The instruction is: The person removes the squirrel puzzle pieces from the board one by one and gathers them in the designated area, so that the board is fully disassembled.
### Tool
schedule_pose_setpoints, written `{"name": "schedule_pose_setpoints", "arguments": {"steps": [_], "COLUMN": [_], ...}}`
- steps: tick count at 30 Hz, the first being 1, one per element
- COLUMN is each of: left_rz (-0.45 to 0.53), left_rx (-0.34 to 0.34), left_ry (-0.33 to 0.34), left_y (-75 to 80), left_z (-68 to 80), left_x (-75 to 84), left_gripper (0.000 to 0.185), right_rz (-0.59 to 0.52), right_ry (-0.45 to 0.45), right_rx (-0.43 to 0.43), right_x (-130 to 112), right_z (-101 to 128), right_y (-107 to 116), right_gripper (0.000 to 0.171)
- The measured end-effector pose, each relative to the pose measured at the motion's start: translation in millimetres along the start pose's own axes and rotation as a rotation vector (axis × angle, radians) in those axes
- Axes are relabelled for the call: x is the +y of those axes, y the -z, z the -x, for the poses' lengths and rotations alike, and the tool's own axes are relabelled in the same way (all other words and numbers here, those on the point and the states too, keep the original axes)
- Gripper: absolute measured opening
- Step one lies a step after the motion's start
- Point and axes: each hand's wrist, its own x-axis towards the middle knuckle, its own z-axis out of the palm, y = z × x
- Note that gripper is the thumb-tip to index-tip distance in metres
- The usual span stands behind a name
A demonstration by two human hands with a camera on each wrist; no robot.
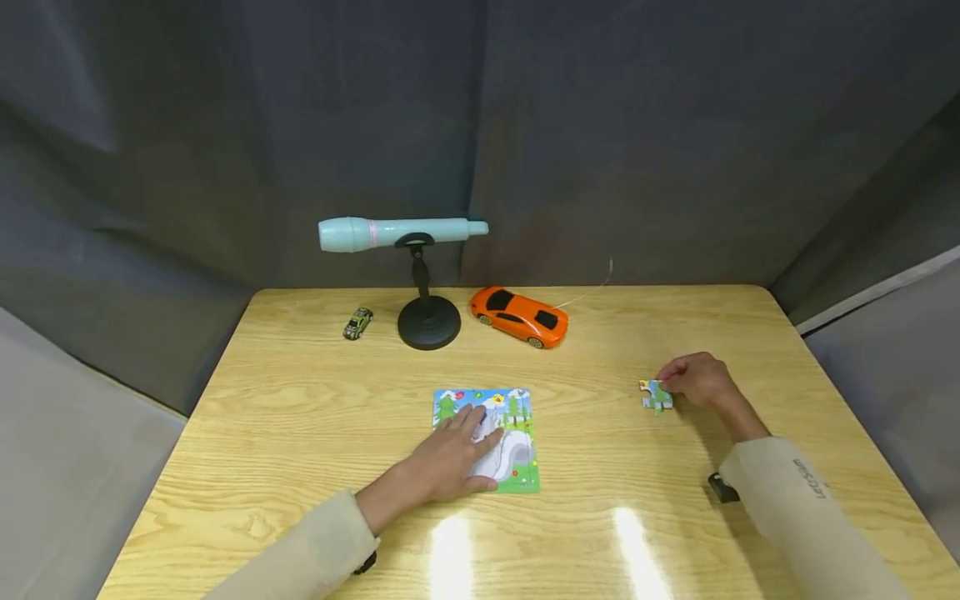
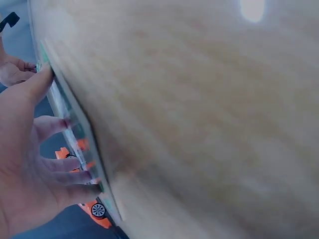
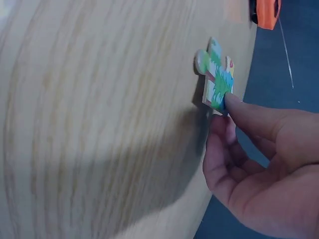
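Barely parted right fingers (image 3: 216, 149), puzzle-piece (image 3: 218, 82) between.

Green-blue jigsaw pc (image 1: 660, 397) pinched in R hand (image 1: 697, 380); sq. pic board (image 1: 525, 478) flat under L hand (image 1: 450, 457).

puzzle piece (image 1: 660, 397): green, blue, touch of yellow | puzzle board (image 1: 527, 473): blue above green, tree-printed | surface (image 1: 300, 433): pale yellow-brown woodgrain | microphone (image 1: 431, 227): light blue, pink-banded | stand (image 1: 429, 325): black | larger car (image 1: 528, 312): orange | curtain (image 1: 600, 142): dark grey
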Motion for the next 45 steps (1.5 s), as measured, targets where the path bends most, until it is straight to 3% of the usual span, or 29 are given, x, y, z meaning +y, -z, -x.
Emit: {"name": "schedule_pose_setpoints", "arguments": {"steps": [8,14,26,34,39,45], "left_rz": [0.003,0.007,0.034,0.052,0.013,-0.009], "left_rx": [0.076,0.094,0.07,0.03,0.031,0.03], "left_ry": [-0.026,-0.023,0.045,0.069,0.068,0.067], "left_y": [-5.5,-7.1,2.1,-2.8,-2.1,-0.1], "left_z": [2.7,3.5,19.1,24.4,24.0,25.6], "left_x": [-2.4,-3.9,-13.5,-15.1,-14.8,-14.7], "left_gripper": [0.074,0.074,0.079,0.076,0.075,0.075], "right_rz": [0.019,0.012,-0.076,-0.148,-0.151,-0.164], "right_ry": [-0.015,0.035,0.128,0.151,0.179,0.152], "right_rx": [0.017,0.064,0.048,-0.044,-0.053,-0.072], "right_x": [4,-12,-92,-150,-173,-189], "right_z": [-3,-4,-18,-10,-3,0], "right_y": [-7,-8,-43,-79,-100,-114], "right_gripper": [0.016,0.018,0.018,0.016,0.017,0.021]}}
